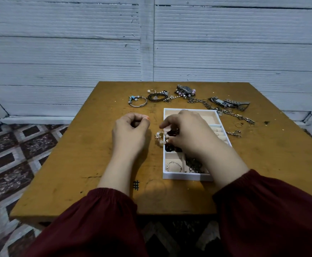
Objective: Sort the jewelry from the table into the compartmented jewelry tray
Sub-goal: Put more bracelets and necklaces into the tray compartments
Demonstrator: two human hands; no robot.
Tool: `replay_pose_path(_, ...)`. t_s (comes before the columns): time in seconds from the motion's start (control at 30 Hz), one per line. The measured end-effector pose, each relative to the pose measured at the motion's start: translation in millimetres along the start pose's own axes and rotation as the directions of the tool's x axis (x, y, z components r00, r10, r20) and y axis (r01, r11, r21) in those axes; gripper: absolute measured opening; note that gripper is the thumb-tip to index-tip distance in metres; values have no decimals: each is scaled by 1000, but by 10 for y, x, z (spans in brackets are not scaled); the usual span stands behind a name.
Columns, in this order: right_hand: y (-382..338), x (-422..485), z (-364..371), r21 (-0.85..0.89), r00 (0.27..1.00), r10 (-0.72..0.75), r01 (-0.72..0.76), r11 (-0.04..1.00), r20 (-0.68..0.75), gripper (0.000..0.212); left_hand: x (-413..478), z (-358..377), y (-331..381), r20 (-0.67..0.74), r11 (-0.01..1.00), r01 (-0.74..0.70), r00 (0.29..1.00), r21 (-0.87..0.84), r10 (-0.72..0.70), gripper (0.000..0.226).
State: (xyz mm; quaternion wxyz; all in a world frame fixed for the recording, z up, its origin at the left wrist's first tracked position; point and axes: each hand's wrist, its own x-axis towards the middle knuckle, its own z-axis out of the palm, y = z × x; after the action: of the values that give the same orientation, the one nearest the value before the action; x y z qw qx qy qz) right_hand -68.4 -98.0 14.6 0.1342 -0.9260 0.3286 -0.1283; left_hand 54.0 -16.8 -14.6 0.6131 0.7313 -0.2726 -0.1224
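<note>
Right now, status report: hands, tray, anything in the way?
Left hand curled, nothing seen in it. Right hand pinches bead bracelet over left wall of tray. Watches, chains unsorted beyond; nothing blocking.

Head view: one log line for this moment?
right hand: holds bead bracelet at tray left edge | left hand: curled, nothing visible | table: jewelry unsorted

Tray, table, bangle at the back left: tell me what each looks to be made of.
Tray: rigid white walls, plastic or painted board by their smooth matte look; the beige lining looks like fabric.
Table: wood or wood veneer, ochre-brown with a dull finish, scuffed and stained.
Bangle: silvery metal, polished by its glints, strung with blue-green beads that could be glass or stone; too small to tell.
</note>
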Motion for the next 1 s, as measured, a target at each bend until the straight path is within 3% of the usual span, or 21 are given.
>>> replay_pose_path(0.07,-20,88,-6,-70,994,-50,57,996,97,39,-2,2,1,8,1000,-7,1000,1,7,7)
replay_pose_path(0.17,-38,155,-32,-67,982,-95,107,992,161,30,-1,9,11,5,1000,-8,1000,-15,8,10)
replay_pose_path(0.43,87,0,-123,78,997,-10,4,997,81,9,-8,37,14,32,997,48,998,-67,-45,10)
replay_pose_path(0.53,132,-52,-119,74,998,-6,1,997,59,23,-8,39,22,12,999,19,1000,-27,-19,6)
replay_pose_path(0.73,153,-128,-136,81,996,31,-39,996,88,29,-9,48,14,-2,1000,16,1000,-21,-16,7)
replay_pose_path(1.0,170,-183,-127,116,995,24,-35,993,95,21,2,54,31,2,1000,5,1000,-15,-5,5)
